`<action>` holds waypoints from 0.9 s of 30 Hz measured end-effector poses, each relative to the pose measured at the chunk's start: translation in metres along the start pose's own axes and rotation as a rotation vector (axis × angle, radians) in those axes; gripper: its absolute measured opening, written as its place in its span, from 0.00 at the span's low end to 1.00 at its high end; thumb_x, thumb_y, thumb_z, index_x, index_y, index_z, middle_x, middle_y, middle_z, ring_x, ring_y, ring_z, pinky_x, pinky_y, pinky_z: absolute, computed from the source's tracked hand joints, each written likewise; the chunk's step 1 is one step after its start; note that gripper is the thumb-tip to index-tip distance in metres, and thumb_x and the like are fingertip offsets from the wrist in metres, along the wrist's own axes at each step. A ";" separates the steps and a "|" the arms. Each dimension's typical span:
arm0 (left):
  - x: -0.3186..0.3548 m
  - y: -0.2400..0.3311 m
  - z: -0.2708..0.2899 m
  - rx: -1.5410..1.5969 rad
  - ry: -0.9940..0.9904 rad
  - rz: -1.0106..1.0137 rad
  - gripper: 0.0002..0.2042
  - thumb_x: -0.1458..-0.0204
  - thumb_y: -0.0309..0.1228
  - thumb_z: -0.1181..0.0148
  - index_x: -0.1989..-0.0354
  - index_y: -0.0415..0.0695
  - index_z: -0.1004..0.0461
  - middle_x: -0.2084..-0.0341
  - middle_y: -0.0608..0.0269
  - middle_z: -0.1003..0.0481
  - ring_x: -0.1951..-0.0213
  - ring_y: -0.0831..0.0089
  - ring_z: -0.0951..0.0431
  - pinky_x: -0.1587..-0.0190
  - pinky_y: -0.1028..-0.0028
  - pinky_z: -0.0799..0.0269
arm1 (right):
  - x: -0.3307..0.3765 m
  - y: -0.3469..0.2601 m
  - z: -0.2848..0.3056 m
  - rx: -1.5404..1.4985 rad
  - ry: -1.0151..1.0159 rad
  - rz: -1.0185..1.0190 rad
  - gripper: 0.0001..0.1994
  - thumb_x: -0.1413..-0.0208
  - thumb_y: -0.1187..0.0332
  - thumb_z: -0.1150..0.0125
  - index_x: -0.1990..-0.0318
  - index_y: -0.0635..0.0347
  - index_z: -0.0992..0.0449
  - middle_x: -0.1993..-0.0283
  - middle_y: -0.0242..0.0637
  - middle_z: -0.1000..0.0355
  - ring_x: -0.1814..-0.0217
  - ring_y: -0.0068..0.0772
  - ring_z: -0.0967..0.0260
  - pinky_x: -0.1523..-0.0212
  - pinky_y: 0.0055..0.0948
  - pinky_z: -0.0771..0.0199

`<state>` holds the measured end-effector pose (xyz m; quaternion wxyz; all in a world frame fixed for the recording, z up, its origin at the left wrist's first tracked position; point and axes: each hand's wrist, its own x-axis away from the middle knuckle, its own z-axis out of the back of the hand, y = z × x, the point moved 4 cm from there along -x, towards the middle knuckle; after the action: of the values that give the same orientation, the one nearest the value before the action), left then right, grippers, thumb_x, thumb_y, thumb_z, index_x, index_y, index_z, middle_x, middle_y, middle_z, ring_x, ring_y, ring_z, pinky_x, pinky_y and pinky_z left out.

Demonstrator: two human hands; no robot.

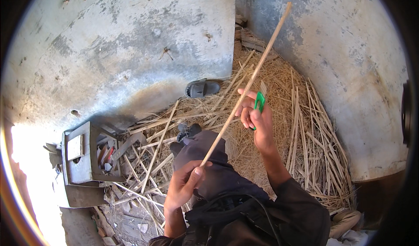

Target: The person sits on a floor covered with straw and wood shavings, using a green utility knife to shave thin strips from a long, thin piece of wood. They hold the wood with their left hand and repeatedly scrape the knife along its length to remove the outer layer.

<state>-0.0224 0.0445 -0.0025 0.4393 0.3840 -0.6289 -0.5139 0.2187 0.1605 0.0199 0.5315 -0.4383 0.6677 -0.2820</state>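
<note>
A long, thin pale wooden stick (246, 92) slants up and away to the right in front of me. My left hand (185, 182) pinches its near end between thumb and fingers. Close to the stick's middle is my right hand (257, 115), its fingers curled round a green utility knife (260, 102) with the blade pointing upward. The right fingertips lie at or just behind the stick; whether they press on it I cannot tell. The stick's far end sticks out free in front of the wall.
Straw and shavings (279, 76) cover the floor. Loose sticks (323, 145) are heaped at the right, with more at the left. A grey wooden box (89, 152) holding odds and ends stands at the left. A dark sandal (202, 88) lies by the wall (131, 41).
</note>
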 end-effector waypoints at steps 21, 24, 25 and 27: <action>-0.013 0.035 -0.012 -0.008 0.255 -0.241 0.24 0.41 0.18 0.31 0.40 0.36 0.36 0.55 0.56 0.21 0.51 0.76 0.21 0.46 0.75 0.25 | 0.034 -0.012 -0.028 0.761 -0.341 0.446 0.23 0.41 0.47 0.29 0.47 0.52 0.14 0.72 0.31 0.21 0.75 0.35 0.23 0.73 0.34 0.26; -0.013 0.037 -0.012 -0.036 0.282 -0.254 0.22 0.41 0.18 0.30 0.45 0.37 0.36 0.55 0.56 0.22 0.52 0.76 0.21 0.47 0.75 0.25 | 0.035 -0.015 -0.032 0.803 -0.369 0.466 0.22 0.42 0.48 0.28 0.47 0.51 0.14 0.73 0.29 0.22 0.75 0.33 0.24 0.74 0.33 0.27; -0.013 0.036 -0.011 -0.060 0.288 -0.272 0.21 0.41 0.19 0.30 0.45 0.38 0.36 0.56 0.57 0.22 0.52 0.75 0.21 0.47 0.75 0.24 | 0.036 -0.016 -0.033 0.820 -0.375 0.475 0.22 0.42 0.48 0.28 0.47 0.50 0.14 0.73 0.29 0.23 0.76 0.33 0.24 0.74 0.33 0.27; -0.013 0.035 -0.011 -0.085 0.296 -0.289 0.20 0.41 0.19 0.30 0.47 0.39 0.36 0.56 0.57 0.22 0.53 0.75 0.20 0.47 0.75 0.24 | 0.036 -0.016 -0.034 0.823 -0.369 0.459 0.22 0.42 0.48 0.28 0.47 0.50 0.14 0.74 0.28 0.23 0.76 0.32 0.24 0.74 0.33 0.27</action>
<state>-0.0089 0.0598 0.0312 0.4643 0.5228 -0.4736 -0.5355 0.1889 0.1180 0.0261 0.8178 -0.0768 0.4751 -0.3156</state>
